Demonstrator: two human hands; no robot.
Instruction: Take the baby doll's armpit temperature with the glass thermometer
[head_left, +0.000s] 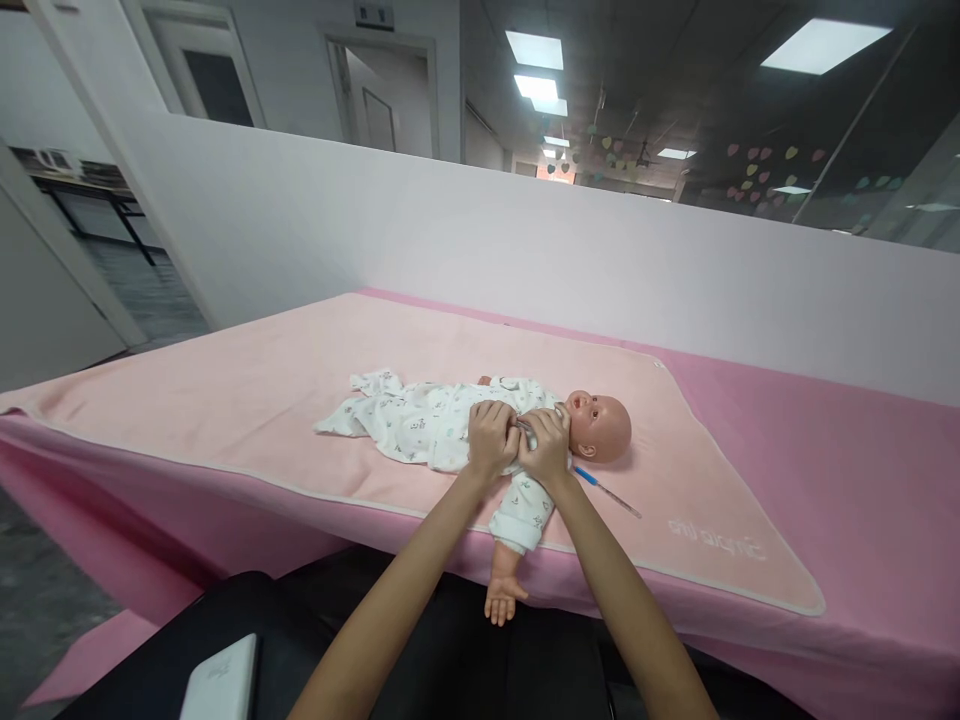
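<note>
A baby doll lies on its back with its head to the right, dressed in a white printed outfit. Over the doll's chest, my left hand is closed with its fingers bent on the fabric. Close beside it, my right hand is closed too, gripping the clothing near the collar. The small spot between my fingertips is too tiny to make out. One sleeved doll arm hangs over the near edge below my wrists. By my right wrist lies a thin stick with a blue end, perhaps a thermometer.
The doll rests on a peach mat with a pale border, spread over a pink cloth. A low white wall stands behind. A white flat device lies on dark fabric at lower left.
</note>
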